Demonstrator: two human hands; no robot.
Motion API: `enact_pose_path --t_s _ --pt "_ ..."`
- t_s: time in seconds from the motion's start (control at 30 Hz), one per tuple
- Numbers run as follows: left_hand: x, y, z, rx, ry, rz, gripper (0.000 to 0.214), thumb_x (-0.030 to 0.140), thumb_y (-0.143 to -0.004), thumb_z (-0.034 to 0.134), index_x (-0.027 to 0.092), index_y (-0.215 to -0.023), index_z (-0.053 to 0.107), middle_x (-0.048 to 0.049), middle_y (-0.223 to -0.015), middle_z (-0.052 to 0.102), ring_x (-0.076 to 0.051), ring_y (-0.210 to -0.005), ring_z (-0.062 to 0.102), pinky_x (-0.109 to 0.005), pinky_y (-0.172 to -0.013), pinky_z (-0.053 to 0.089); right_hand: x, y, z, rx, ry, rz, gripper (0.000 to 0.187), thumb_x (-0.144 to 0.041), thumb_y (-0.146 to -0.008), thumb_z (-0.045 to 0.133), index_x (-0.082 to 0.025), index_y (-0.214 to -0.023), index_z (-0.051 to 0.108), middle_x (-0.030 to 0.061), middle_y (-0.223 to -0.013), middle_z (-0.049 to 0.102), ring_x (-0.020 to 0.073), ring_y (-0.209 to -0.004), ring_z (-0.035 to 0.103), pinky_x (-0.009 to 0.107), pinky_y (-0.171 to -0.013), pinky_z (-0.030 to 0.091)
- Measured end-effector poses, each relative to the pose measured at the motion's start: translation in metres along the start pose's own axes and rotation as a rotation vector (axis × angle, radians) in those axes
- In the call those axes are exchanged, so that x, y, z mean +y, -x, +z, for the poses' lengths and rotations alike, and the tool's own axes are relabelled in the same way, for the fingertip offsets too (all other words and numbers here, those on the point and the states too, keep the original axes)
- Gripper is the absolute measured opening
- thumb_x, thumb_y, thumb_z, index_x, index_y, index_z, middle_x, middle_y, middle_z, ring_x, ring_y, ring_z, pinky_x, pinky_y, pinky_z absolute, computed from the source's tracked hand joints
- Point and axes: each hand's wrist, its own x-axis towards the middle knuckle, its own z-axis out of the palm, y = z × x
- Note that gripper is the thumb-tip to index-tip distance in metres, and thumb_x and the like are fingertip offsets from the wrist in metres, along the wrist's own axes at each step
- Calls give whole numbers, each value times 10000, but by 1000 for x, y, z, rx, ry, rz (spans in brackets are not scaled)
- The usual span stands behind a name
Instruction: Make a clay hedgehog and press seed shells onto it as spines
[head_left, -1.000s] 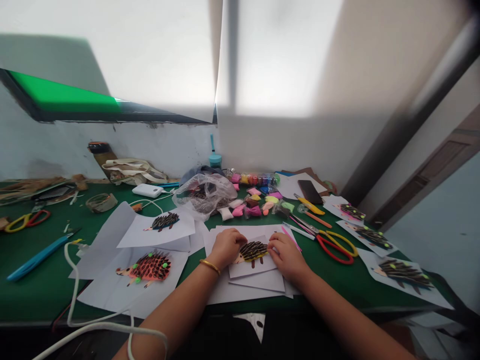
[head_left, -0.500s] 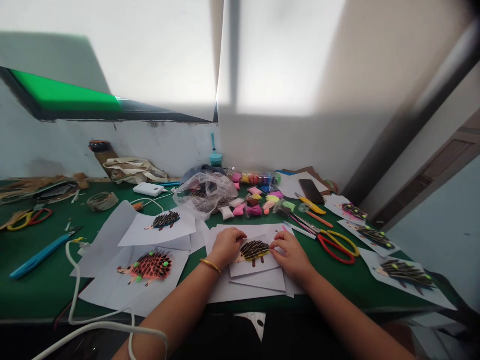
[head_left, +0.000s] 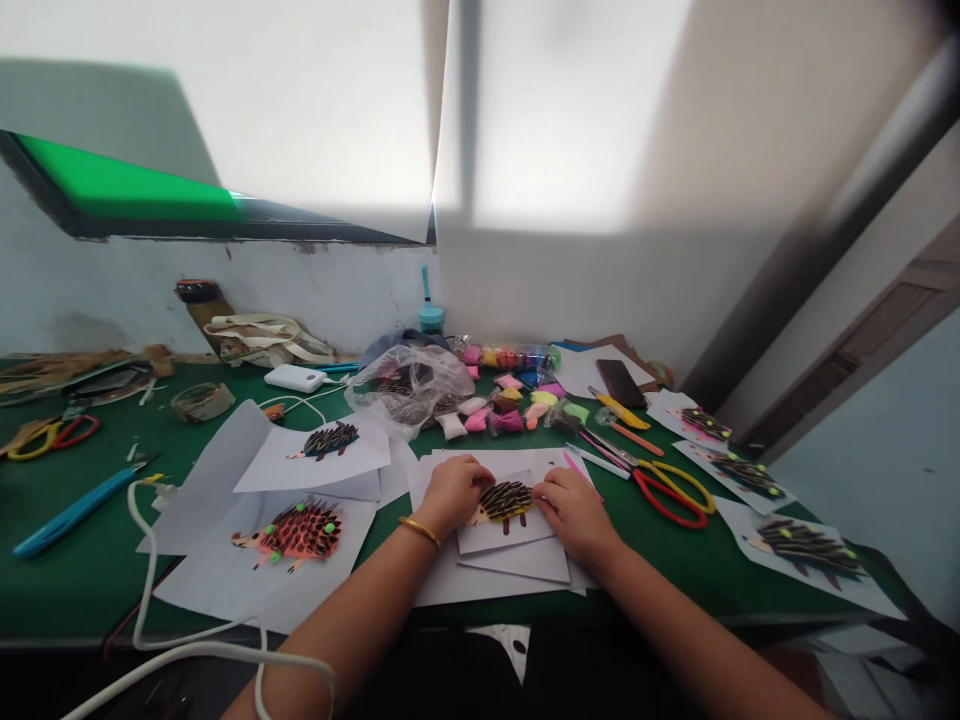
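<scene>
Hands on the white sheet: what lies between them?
In the head view, a yellow hedgehog figure with dark spines lies between the left hand and right hand, on a small white sheet.

Left hand (head_left: 450, 493) rests on white paper sheet (head_left: 504, 537), fingers curled at left end of yellow hedgehog fig. (head_left: 505, 501) w/ dark spines. Right hand (head_left: 574, 511) touches fig.'s right end; grip not discernible. Sheet lies on a paper stack on green table (head_left: 67, 590). Left of stack: orange hedgehog (head_left: 295, 531), dark hedgehog (head_left: 328, 439), each on paper. Right of stack: red-yellow scissors (head_left: 667, 490). Behind: clay packets (head_left: 510, 405), plastic bag (head_left: 409, 385).
</scene>
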Motion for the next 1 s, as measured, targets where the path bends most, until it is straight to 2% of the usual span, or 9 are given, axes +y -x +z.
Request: enact_pose_path --t_s 0.13,0.3,0.7,1.0 --pt "0 0 0 -1 -2 -2 226 175 -845 573 268 -891 775 -23 -949 697 -178 -926 609 -277 -854 451 -3 1 -3 29 -40 -28 181 -190 -871 542 -227 -942 704 67 -892 581 221 -864 529 370 -776 436" --pt "0 0 -1 -9 -5 -11 235 177 -841 565 260 -905 775 -32 -950 699 -183 -936 607 -282 -871 452 -11 4 -6 -2 -33 -135 418 -108 -784 544 -273 -1135 699 66 -932 572 222 -879 516 369 -781 427" --pt "-2 0 1 11 -10 22 224 172 -838 579 265 -895 773 -24 -942 695 -177 -911 609 -276 -837 445 -12 4 -5 -37 -11 -161 452 -79 -785 532 -299 -1139 706 60 -910 566 213 -864 504 369 -775 413" --pt "-3 0 1 19 -16 34 224 168 -829 579 265 -886 772 -19 -933 697 -177 -894 610 -280 -799 439 -14 3 -6 -58 -13 -153 436 -75 -793 531 -273 -1139 709 70 -922 572 220 -884 506 380 -783 409"
